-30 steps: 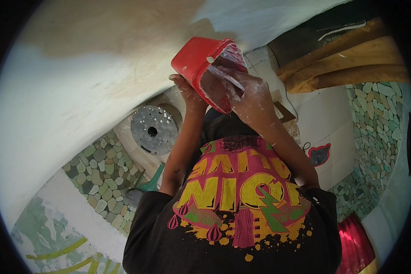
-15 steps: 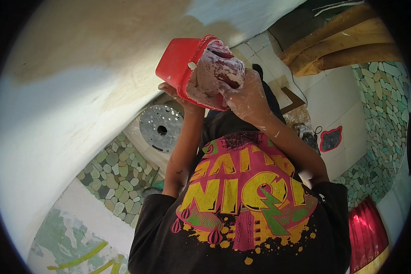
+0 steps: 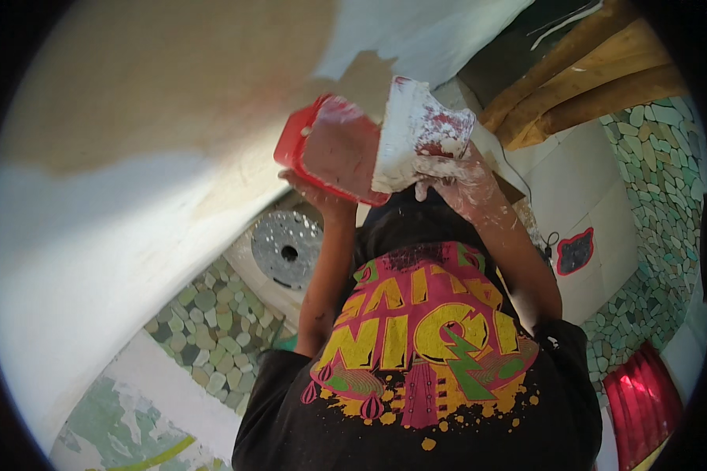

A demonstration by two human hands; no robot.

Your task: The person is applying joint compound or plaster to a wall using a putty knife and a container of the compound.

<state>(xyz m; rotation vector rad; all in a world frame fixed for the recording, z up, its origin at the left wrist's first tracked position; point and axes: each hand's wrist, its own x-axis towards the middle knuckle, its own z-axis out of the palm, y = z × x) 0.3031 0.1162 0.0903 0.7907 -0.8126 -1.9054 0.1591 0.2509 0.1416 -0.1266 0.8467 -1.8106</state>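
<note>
A red plastic tub [image 3: 290, 140] is tilted toward me, its inside coated with pinkish-grey filler paste [image 3: 344, 153]. Under its near side, my left hand [image 3: 320, 193] supports it; part of the fingers is hidden behind the tub. My right hand [image 3: 465, 182], smeared with white paste, grips a wide red scraper [image 3: 410, 135]. Thick white paste covers most of the scraper's blade, which stands just right of the tub's mouth. Whether blade and rim touch I cannot tell.
A pale curved wall [image 3: 133, 204] rises close on the left. Below lie a speckled grey disc [image 3: 287, 250], pebble-mosaic floor [image 3: 212, 330], and a dark pad with a red edge [image 3: 576, 251]. Brown cloth-like folds [image 3: 597, 86] fill the upper right; red ribbed material [image 3: 644, 404] lies lower right.
My right hand has drawn the scraper out of the tub, up and to the right, with paste on its blade. The tub has shifted slightly downward with my left hand.
</note>
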